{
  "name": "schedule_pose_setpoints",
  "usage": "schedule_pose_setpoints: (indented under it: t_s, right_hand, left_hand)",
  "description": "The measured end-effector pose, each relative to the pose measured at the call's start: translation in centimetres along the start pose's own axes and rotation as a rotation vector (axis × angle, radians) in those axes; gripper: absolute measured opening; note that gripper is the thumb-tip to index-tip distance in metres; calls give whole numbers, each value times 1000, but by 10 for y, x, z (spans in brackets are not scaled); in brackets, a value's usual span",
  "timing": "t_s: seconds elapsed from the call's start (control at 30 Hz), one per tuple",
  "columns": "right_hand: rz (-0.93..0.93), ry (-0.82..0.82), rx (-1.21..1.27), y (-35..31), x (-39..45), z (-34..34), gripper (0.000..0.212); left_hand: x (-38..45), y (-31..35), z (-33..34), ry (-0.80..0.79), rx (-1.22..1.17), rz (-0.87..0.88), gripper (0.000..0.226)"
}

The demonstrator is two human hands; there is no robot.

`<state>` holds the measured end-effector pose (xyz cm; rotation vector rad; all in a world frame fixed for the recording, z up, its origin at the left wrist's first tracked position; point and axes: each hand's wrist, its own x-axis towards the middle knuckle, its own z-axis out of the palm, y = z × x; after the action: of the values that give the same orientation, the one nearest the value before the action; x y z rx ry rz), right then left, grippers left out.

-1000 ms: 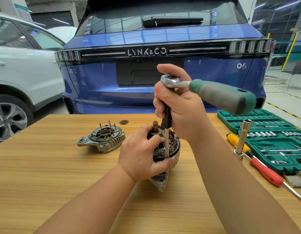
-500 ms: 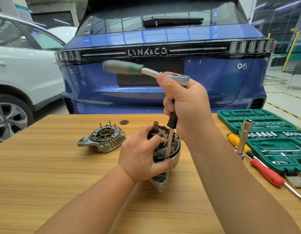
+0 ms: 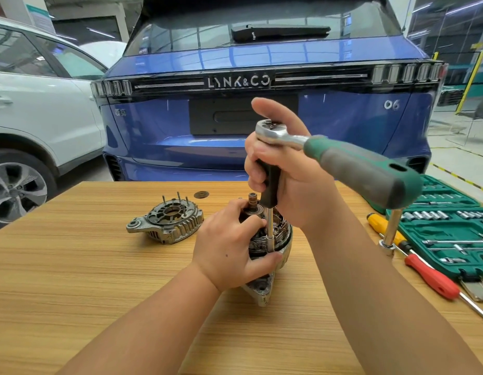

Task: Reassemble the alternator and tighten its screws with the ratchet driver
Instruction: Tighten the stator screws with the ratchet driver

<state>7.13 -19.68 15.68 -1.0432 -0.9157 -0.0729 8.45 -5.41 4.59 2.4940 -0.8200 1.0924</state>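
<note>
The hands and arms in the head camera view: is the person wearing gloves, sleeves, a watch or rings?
Nothing is worn as far as the view shows. The left hand and right hand are bare, with no gloves, rings or watch. Both forearms are uncovered up to the frame's edge, so no sleeves show. The left hand's back has a small dark spot.

Two bare forearms enter from bottom of frame, no sleeves, no gloves, no watch or rings visible. Left hand (image 3: 229,250) at centre: small dark mole on back of hand, lower centre. Right hand (image 3: 286,171) above it, centre-right: short trimmed nails on fingers (image 3: 264,109), nothing worn.
</note>
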Motion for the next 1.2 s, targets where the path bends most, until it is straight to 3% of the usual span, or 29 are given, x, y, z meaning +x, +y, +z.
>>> schedule_pose_setpoints:
  t_s: [0.17,0.33,0.43,0.53,0.63,0.7,0.8,0.87,1.0,1.2]
  right_hand:
    - [118,-46,252,-5,2,-8,67]
    - [145,-43,191,-3,4,-7,86]
    - [170,-60,238,-4,3,-8,86]
    - [192,60,259,-4,4,-6,66]
    - [163,330,-42,-6,5,-2,13]
    - [189,431,-135,-8,5,-7,19]
    - [218,328,30,-11,4,-10,16]
    - [158,206,107,-7,3,-8,30]
    - [-42,75,-114,4,3,-2,41]
    - [57,-47,134,2,2,-5,45]
  left_hand:
    - [1,1,0,1,0,-8,55]
    - [1,0,0,-17,3,-12,55]
    - [0,-1,1,-16,-3,-9,55]
    - [0,-2,1,-16,4,-9,56]
    - [0,-1,1,-30,9,-10,58]
    - [0,-1,0,-37,10,-11,59]
    - [0,0,-1,-32,16,-14,59]
    - [0,1,-1,-38,15,-18,59]
    - [2,2,-3,-51,15,-23,58]
    - [0,3,-5,-61,10,-32,56]
